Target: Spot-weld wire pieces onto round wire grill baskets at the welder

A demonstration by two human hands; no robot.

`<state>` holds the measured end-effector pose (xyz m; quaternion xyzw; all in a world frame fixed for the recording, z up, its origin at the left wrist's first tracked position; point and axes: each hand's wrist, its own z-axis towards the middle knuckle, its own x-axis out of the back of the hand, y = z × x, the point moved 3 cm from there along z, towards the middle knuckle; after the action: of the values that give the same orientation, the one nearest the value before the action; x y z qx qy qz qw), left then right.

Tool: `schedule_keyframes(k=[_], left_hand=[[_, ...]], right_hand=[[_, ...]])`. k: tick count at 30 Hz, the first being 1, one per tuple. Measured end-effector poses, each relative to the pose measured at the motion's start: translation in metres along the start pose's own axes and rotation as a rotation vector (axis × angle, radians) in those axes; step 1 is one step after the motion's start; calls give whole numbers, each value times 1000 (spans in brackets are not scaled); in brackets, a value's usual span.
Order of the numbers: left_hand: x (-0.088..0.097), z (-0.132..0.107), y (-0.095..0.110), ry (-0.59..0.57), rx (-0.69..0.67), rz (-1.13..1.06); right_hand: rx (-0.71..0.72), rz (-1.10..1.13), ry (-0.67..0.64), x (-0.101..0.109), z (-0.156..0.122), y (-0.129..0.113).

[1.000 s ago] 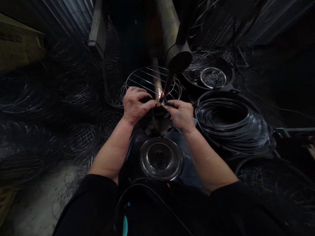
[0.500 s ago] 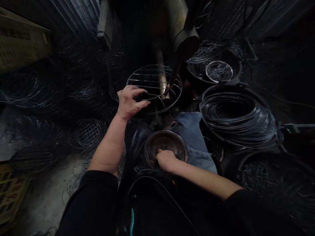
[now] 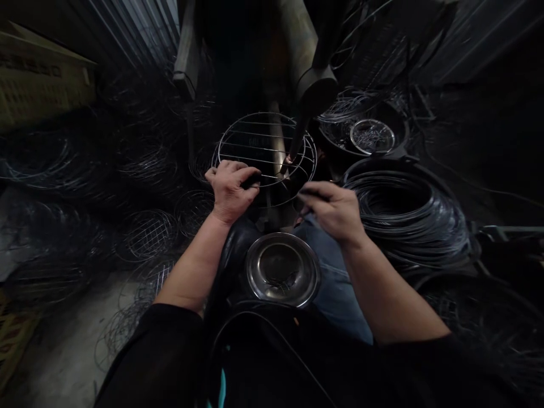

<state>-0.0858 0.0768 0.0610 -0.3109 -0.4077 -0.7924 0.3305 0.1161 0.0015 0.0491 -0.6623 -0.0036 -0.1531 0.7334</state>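
Observation:
A round wire rack (image 3: 255, 146) with parallel crossbars sits in front of me, under a metal rod of the machine. My left hand (image 3: 233, 190) is closed around the near left part of its rim. My right hand (image 3: 334, 209) hovers just right of the rack's near edge, fingers pinched together. Whatever lies between those fingertips is too small and blurred to make out. On my lap rests a shiny metal bowl (image 3: 255, 269) with several thin short wire pieces (image 3: 287, 282) at its bottom.
The machine's thick cylindrical arm (image 3: 304, 51) and its rod (image 3: 297, 139) hang over the rack. To the right lie a large wire coil (image 3: 429, 229) and a tub holding a dish of small wire pieces (image 3: 373, 136). Wire racks (image 3: 151, 235) pile up at left, near a yellow crate (image 3: 42, 85).
My right hand has come up out of the bowl to beside the rack. My left hand, with fingers apart before, has closed on the rack's rim.

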Motion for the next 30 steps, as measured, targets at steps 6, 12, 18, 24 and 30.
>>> schedule_keyframes(k=[6,12,18,24,30], left_hand=[[-4,2,0,53,-14,-11],[-7,3,-2,31,-23,-2],[-10,7,-6,38,-30,-20],[-8,7,-8,62,-59,-22],[-3,5,-4,45,-43,-24]], right_hand=[[39,125,168,-16,32,5],[-109,94,191,-23,33,14],[-137,111,229,-26,37,10],[-155,101,241,-30,36,9],[-116,88,249,-27,31,1]])
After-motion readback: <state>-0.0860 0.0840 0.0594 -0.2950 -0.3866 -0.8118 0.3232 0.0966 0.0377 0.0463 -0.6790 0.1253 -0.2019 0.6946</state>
